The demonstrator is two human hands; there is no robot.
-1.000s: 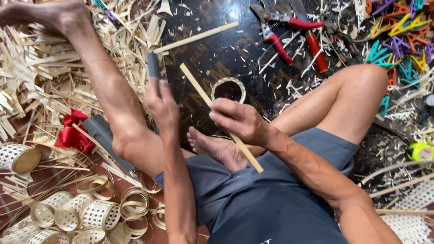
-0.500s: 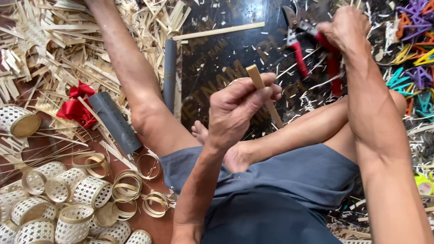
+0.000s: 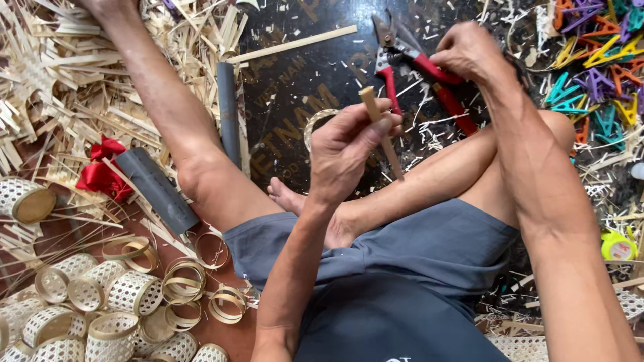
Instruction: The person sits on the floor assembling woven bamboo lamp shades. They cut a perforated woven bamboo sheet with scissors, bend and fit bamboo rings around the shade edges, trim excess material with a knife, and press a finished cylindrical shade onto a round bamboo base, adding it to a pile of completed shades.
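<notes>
The left hand (image 3: 349, 144) pinches a bamboo strip (image 3: 380, 131) in closed fingers, above the dark board (image 3: 295, 100); its long axis tilts, cut end pointing far-left, lower end near-right; the right hand (image 3: 469, 50), far right, grips red-handled pruning shears (image 3: 419, 67), blades pointing far-left.

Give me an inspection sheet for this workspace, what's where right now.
Surface: dark board on the floor, strewn with shavings.
Job's things: bamboo strip in left hand; red pruners under right hand.
Clutter: bamboo scraps, grey tubes, red ribbon, bamboo rings, woven baskets, coloured pieces.
Hands: left pinches strip; right grips pruner handle.
Cables: nothing seen.
Surroundings: person's bare legs, grey shorts.
</notes>
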